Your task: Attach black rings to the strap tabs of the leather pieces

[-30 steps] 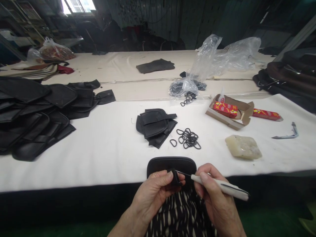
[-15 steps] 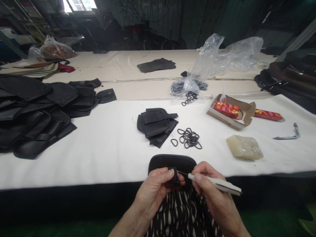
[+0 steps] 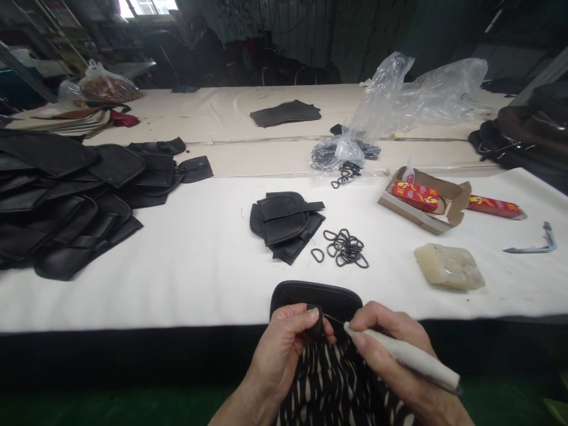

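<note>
My left hand (image 3: 288,337) pinches a folded black strap (image 3: 315,322) between thumb and fingers. The strap appears to belong to the black leather piece (image 3: 317,293) behind it, which rests at the table's front edge. In my right hand (image 3: 390,337) is a white-handled awl (image 3: 412,358), its thin metal tip pointing left at the strap. Whether the tip touches the strap, I cannot tell. Beyond my hands lie a pile of black D-rings (image 3: 348,248), with a single D-ring (image 3: 317,255) beside it, and a small stack of black leather pieces (image 3: 284,219).
A large heap of black leather pieces (image 3: 66,201) covers the left side. To the right are an open cardboard box (image 3: 426,222) with a red carton, a yellowish block (image 3: 449,267) and a bent grey blade (image 3: 532,245). Clear plastic bags (image 3: 377,100) lie farther back.
The view has shifted slightly. My right hand has drawn a little to the right, and the awl's handle now tilts farther down. My left hand keeps its pinch on the strap.
</note>
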`<action>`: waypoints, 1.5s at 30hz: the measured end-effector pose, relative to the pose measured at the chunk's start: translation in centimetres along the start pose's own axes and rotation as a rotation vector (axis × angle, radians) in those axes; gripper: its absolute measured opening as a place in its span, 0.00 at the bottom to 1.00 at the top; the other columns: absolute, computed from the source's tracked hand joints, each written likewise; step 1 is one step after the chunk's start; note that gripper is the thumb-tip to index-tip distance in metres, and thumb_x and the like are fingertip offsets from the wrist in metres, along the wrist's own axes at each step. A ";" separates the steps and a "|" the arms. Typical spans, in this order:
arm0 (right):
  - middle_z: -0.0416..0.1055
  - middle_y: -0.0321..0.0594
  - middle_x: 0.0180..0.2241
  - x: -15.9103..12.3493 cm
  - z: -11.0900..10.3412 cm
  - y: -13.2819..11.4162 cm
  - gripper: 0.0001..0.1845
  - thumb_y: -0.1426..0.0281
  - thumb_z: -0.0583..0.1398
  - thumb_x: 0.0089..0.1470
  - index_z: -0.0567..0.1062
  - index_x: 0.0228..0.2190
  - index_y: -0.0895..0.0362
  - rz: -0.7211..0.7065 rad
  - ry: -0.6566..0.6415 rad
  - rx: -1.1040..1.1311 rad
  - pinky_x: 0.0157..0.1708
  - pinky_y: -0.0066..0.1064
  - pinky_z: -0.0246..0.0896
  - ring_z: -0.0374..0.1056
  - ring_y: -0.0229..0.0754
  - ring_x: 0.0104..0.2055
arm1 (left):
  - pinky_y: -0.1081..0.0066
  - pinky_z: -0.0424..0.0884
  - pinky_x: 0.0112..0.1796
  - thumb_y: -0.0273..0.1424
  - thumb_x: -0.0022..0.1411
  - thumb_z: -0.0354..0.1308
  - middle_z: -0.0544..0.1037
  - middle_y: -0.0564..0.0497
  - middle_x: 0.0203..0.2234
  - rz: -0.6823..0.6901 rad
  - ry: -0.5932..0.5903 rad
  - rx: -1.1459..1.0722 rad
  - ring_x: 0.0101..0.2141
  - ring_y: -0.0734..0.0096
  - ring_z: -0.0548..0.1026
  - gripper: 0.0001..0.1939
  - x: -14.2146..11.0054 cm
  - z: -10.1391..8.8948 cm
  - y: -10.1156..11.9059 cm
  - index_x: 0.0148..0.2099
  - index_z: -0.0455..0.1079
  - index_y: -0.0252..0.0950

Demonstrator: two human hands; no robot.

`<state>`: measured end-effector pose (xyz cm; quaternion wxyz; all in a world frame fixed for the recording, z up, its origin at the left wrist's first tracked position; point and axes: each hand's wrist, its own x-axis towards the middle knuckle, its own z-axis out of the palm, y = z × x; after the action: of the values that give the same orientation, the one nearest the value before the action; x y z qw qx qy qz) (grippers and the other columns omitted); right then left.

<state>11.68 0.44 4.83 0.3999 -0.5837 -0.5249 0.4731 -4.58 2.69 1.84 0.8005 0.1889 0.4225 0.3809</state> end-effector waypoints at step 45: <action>0.71 0.30 0.17 -1.8 -0.2 2.5 0.04 0.66 0.62 0.51 0.76 0.30 0.52 -0.243 0.322 -0.157 0.16 0.16 0.60 0.64 0.32 0.15 | 0.67 0.67 0.35 0.33 0.56 0.58 0.76 0.46 0.22 0.054 0.029 -0.042 0.26 0.67 0.73 0.13 0.2 -0.1 -0.7 0.25 0.72 0.29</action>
<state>12.46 -1.68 2.72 0.4857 -0.6136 -0.5561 0.2798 -4.26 2.40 1.28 0.7874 0.1778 0.4207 0.4141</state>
